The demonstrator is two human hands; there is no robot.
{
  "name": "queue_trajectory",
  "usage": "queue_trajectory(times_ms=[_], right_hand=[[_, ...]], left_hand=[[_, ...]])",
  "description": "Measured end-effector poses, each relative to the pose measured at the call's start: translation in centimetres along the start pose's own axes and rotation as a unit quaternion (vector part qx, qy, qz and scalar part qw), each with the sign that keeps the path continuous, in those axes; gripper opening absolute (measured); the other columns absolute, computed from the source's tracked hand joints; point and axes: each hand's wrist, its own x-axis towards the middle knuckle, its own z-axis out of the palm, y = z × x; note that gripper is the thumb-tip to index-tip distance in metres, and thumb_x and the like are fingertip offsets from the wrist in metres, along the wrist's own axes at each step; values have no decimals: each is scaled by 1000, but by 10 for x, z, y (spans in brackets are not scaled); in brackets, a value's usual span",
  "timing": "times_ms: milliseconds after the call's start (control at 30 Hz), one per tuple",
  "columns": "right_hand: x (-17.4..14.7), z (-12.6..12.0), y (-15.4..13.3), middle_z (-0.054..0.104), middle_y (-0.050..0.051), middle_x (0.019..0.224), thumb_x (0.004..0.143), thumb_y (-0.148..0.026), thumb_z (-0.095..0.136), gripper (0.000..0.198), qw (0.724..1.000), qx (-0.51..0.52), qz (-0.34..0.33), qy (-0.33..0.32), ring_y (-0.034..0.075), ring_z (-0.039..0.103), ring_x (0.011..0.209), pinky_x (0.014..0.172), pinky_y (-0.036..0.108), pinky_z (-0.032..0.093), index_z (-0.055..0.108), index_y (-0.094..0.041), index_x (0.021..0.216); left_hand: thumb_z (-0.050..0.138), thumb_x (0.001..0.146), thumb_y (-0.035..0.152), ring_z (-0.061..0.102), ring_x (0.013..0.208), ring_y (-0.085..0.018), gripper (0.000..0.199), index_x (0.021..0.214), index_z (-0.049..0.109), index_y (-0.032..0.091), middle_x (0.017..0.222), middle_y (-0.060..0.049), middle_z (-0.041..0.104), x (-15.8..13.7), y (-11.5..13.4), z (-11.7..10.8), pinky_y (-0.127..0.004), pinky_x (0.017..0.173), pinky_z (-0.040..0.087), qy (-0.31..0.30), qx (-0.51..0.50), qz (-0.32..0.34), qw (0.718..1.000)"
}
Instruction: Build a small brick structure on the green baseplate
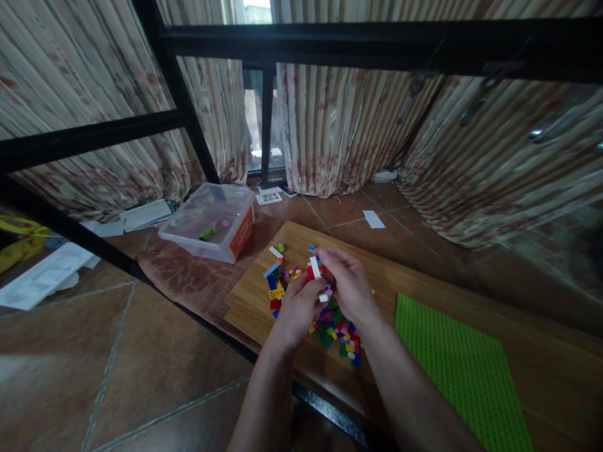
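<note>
Both my hands meet over a wooden board, closed around a small cluster of toy building bricks (pixel 315 269) with white and red pieces showing. My left hand (pixel 301 307) grips it from the lower left, thumb on top. From the right, my right hand (pixel 347 281) pinches it, its fingertips partly hidden. Below and between my wrists lies a heap of mixed loose bricks (pixel 336 333) in green, purple, yellow, blue and pink. More bricks, among them a yellow brick (pixel 276 293), lie left of my left hand.
A green studded baseplate (pixel 452 364) lies on the wooden board (pixel 381 276) at the right. Beyond its left end stands a clear plastic bin (pixel 207 220) holding a few bricks. Black metal bars (pixel 330 47) cross overhead and at the left. Curtains (pixel 339 132) hang behind.
</note>
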Motion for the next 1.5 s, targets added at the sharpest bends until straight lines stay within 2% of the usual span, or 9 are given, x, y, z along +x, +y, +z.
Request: queue_trajectory(times_ms=[233,367,533,633,733,867,1133,1300,1500], right_hand=[[-2,4,10,58,-5,61,70,-44,75,26,999,2,-1,32,10,50,58,54,22,39,68,-19,69],[-5,9,6,56,-5,57,63,-43,80,29,994,74,51,57,9,48,52,50,22,39,68,-18,70],[-2,1,3,41,-9,48,65,-34,76,20,976,177,121,44,5,28,41,36,17,24,67,-18,73],[-1,-8,5,51,-5,59,68,-29,68,13,958,239,157,26,6,33,44,32,15,22,65,-18,74],[-6,-13,5,54,-3,64,70,-36,69,20,952,242,185,27,5,38,47,31,13,20,64,-17,74],[-17,-6,2,54,-4,63,67,-47,77,34,972,163,163,53,3,37,46,32,11,17,65,-16,76],[-27,9,4,44,-9,48,67,-46,78,32,994,37,99,43,2,30,40,36,14,17,64,-17,71],[-27,13,9,46,-9,50,68,-45,77,31,993,59,87,52,3,33,42,36,15,20,65,-17,73],[-23,13,14,46,-8,52,62,-35,80,28,971,183,128,85,2,31,41,32,13,17,59,-17,67]], left_hand=[[75,72,47,46,51,-10,32,65,62,18,60,1,54,4,-7,-2,-22,47,35,15,39,72,997],[75,71,47,48,50,-10,32,66,62,18,59,1,55,2,-6,-1,-23,49,39,1,-1,43,999],[71,74,49,45,47,-9,33,69,63,17,55,1,54,1,-4,-3,-21,46,34,-14,10,53,998],[68,76,46,45,49,-8,29,78,63,18,61,2,56,1,-3,-7,-19,46,33,-19,23,73,997],[67,77,43,51,56,-9,27,84,63,17,71,1,61,2,0,-8,-20,52,40,-43,29,103,993],[64,81,41,53,56,-10,26,92,64,17,71,1,63,2,2,-8,-21,53,42,-68,35,129,989],[68,79,35,49,55,-8,21,86,69,16,66,3,59,8,-2,-13,-19,54,41,-16,63,186,980],[69,77,36,47,53,-8,21,82,69,15,60,4,55,10,-4,-13,-19,52,38,17,62,191,979],[65,80,39,47,51,-7,24,84,65,16,63,3,58,13,-7,-10,-18,50,37,31,44,168,984]])
